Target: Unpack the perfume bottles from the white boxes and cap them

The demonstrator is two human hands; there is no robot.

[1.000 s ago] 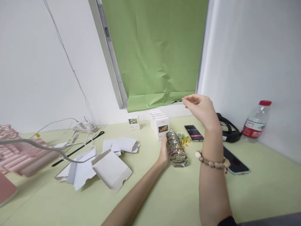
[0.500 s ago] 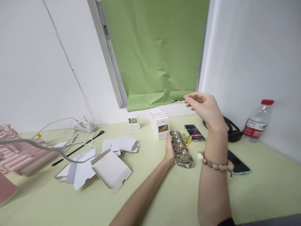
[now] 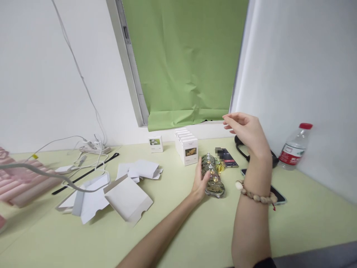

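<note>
While the left hand (image 3: 198,186) flanked the row of glass bottles (image 3: 214,175), the right hand (image 3: 245,131) hung raised

Left hand: The forearm entered diagonally from the lower edge, with the wrist low over the desk (image 3: 206,234). The fingers pointed forward along the left side of the row. The thumb stood apart from them, its tip against the bottles. The grip was partly open and touched the row without closing around it.

Right hand: The forearm rose steeply, with a beaded bracelet (image 3: 255,196) near the wrist. The wrist was bent to the left, and the hand was well apart from the bottles. The fingers were curled, with the thumb and index tips nearly together; whether this grip contained anything small could not be told.

Bottle row: It was on the desk, running away from the person, between the left hand and the right forearm. Gold-coloured caps (image 3: 221,168) were just beside its right side, near a lit phone (image 3: 231,161). White boxes (image 3: 190,152) stood in line beyond the left fingertips.
</note>
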